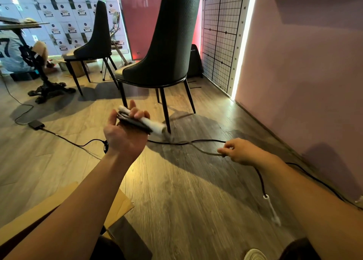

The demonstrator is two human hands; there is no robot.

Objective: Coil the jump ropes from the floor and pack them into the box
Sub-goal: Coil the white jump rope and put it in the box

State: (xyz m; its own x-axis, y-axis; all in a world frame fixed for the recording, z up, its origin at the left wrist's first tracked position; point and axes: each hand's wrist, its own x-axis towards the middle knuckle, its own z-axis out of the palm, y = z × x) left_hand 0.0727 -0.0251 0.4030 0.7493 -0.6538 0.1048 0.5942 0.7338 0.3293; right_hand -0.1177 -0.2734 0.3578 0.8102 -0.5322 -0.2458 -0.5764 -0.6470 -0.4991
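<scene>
Fingers [137, 113] of the left hand [123, 136] curl round a white handle [154, 124] and black rope [261, 179] loops. Right hand [242, 151] pinches the rope, its other handle [272, 208] hanging below; cardboard box [59, 204] beside the left forearm.

An indoor activity studio: locker wall [59, 14], measuring-grid panel [222, 34], chairs [169, 43], wood floor [186, 191].

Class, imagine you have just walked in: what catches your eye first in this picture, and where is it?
Centre frame, the left hand grips a white handle with dark loops of jump rope, while the right hand pinches the rope's loose length trailing over the floor. Behind them stands a tall dark chair, and a cardboard box flap lies bottom left.
</scene>
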